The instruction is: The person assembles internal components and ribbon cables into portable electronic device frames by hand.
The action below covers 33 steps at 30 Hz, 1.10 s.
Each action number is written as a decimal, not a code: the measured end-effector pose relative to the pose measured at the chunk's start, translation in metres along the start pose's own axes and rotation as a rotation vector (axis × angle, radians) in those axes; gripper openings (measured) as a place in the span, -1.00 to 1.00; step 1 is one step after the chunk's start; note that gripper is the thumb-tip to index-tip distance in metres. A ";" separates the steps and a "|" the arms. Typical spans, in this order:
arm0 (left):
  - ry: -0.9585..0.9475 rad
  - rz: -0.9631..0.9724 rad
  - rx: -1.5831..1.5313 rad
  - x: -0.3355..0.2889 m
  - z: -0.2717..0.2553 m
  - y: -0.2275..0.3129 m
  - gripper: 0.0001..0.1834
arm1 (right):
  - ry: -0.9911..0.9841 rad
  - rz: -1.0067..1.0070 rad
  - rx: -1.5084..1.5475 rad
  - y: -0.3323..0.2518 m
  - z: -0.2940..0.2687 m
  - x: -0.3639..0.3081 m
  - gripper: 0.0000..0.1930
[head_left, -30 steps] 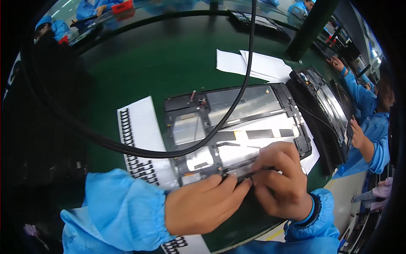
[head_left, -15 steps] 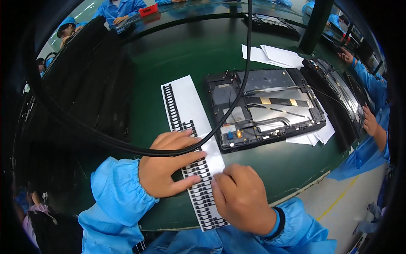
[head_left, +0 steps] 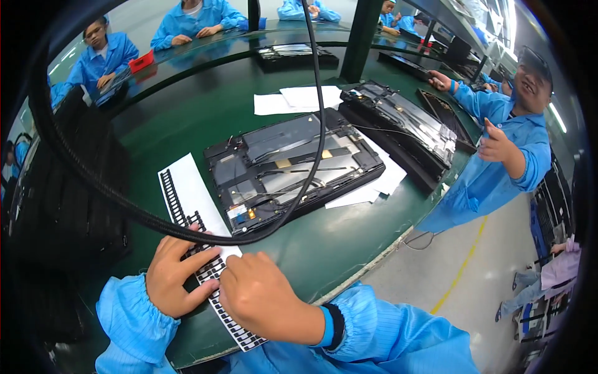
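Picking a small black pad off the white backing sheet (head_left: 198,209), by the look of it. Left hand (head_left: 171,274) laid flat on the sheet, fingers (head_left: 200,254) spread and pressing the paper down, gripping nothing. Right hand (head_left: 261,299) curled over the sheet's near part, fingertips tucked under and hidden, so impossible to tell whether a pad is already pinched or only being worked loose. Sheet lying on the green surface (head_left: 187,118) just left of the opened flat device (head_left: 293,165), its near end under both hands, its far end bare.

Next move, as a judgement: lifting one pad cleanly without creasing it, holding the sheet down meanwhile, then carrying it right to the opened device, under the black cable (head_left: 314,93) hanging across the view.

Counted: one backing sheet with two rows of black pads, too many and too small for an exact count; one opened device close by, a second (head_left: 405,121) farther right, a third (head_left: 296,55) at the far edge; a few loose white papers (head_left: 296,100) beyond; one red item (head_left: 142,61) far left.
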State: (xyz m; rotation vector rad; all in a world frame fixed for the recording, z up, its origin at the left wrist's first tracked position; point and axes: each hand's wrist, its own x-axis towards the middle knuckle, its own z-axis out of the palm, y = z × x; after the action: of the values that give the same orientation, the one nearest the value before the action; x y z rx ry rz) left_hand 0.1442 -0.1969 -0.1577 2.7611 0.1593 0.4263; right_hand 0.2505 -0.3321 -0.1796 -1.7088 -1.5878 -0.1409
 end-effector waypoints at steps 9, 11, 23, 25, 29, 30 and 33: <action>0.028 -0.069 0.025 0.008 -0.003 0.000 -0.59 | 0.077 0.229 0.456 0.065 -0.100 -0.007 -0.94; 0.131 0.044 0.134 0.017 0.007 0.003 -0.61 | 0.150 0.346 0.477 0.105 -0.132 -0.016 -0.95; -0.049 0.589 -0.113 0.146 0.055 0.043 -0.65 | -0.063 0.434 0.406 0.168 -0.147 0.006 -0.96; -0.060 0.578 -0.115 0.145 0.055 0.044 -0.65 | -0.075 0.431 0.433 0.167 -0.147 0.006 -0.97; -0.116 0.520 -0.078 0.147 0.048 0.050 -0.71 | -0.078 0.451 0.431 0.166 -0.148 0.007 -0.98; -0.123 0.521 -0.062 0.147 0.050 0.051 -0.73 | -0.078 0.445 0.418 0.166 -0.149 0.006 -0.97; -0.134 0.526 -0.040 0.148 0.050 0.052 -0.75 | -0.079 0.437 0.387 0.166 -0.147 0.005 -0.96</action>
State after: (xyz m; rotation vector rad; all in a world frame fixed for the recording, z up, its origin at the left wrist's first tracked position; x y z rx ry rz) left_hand 0.3032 -0.2375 -0.1443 2.7534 -0.6111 0.3617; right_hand 0.4594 -0.4008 -0.1518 -1.7148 -1.1631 0.4288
